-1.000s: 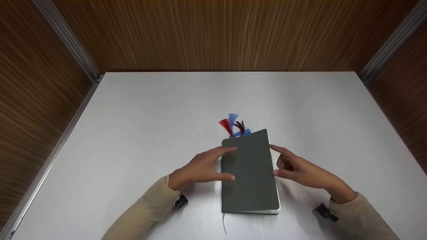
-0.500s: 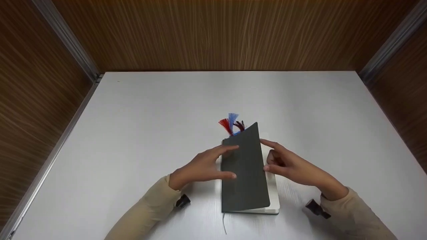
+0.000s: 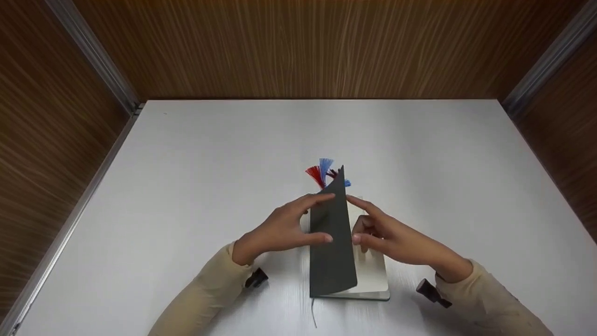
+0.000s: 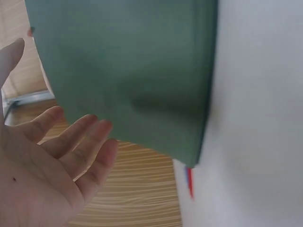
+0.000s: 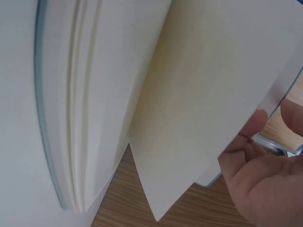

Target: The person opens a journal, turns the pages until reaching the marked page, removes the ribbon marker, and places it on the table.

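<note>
A dark green notebook (image 3: 332,261) lies on the white table, its front cover raised steeply. Cream pages (image 3: 371,275) show to its right. My right hand (image 3: 396,235) holds the cover's free edge with its thumb and index fingertip, other fingers curled; in the right wrist view, a page (image 5: 189,123) partly hides these fingers (image 5: 255,124). On the outer side of the cover, my left hand (image 3: 284,226) is open, fingers and thumb spread; in the left wrist view, nothing is in its fingers (image 4: 97,172). Red, blue and maroon tassels (image 3: 315,176) stick out at the notebook's top.
A thin ribbon (image 3: 313,312) trails from the notebook's lower left corner. The white table (image 3: 210,154) meets a wood-grain panel (image 3: 298,51) at the back and metal rails at the sides. Black wrist cameras (image 3: 256,278) hang below both beige sleeves.
My right hand has moved left and swung the cover from almost flat to steeply raised, uncovering pages. My left hand has stayed nearly in place, shifting slightly up.
</note>
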`<state>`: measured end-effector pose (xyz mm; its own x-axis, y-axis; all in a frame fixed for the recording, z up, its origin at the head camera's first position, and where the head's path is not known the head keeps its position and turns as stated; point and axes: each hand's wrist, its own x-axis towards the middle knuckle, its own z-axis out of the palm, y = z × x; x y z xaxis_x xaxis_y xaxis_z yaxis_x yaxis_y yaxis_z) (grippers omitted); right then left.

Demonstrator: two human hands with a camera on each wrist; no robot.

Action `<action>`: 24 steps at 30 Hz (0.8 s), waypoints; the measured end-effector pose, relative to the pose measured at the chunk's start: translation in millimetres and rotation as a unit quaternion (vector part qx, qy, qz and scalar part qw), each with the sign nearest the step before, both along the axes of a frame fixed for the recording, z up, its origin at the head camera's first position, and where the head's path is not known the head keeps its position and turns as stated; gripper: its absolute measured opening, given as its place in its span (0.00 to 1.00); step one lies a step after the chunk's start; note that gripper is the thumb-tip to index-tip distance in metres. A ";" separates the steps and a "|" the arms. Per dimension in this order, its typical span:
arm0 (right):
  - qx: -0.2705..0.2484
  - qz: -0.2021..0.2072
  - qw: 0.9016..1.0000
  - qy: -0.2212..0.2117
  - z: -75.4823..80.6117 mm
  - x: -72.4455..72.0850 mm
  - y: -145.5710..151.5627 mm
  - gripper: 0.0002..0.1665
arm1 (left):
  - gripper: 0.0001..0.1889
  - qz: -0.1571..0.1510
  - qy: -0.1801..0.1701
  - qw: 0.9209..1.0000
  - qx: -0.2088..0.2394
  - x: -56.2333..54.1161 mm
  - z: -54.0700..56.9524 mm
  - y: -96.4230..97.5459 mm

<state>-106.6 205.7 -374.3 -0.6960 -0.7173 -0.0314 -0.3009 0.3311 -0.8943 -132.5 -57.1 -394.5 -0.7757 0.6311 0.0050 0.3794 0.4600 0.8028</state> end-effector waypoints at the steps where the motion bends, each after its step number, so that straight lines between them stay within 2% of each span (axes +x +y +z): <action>1: 0.002 0.003 1.000 0.003 0.4 0.8 -1.5 0.44 | 0.41 0.003 0.005 1.000 0.002 0.2 2.9 0.0; 5: 0.004 0.015 1.000 0.005 0.2 4.1 -6.8 0.45 | 0.40 0.017 0.028 0.999 0.006 0.2 12.3 0.5; 11: 0.018 0.039 0.999 0.019 -2.1 9.8 -15.6 0.42 | 0.40 0.031 0.062 0.998 0.001 0.8 19.5 2.2; 16: 0.040 0.052 0.998 0.027 -2.7 14.5 -21.3 0.42 | 0.39 0.048 0.060 0.997 -0.015 1.5 20.9 2.9; 24: 0.039 0.066 0.996 0.042 -3.4 15.8 -23.9 0.41 | 0.38 0.043 0.059 0.997 -0.012 2.4 19.9 -1.4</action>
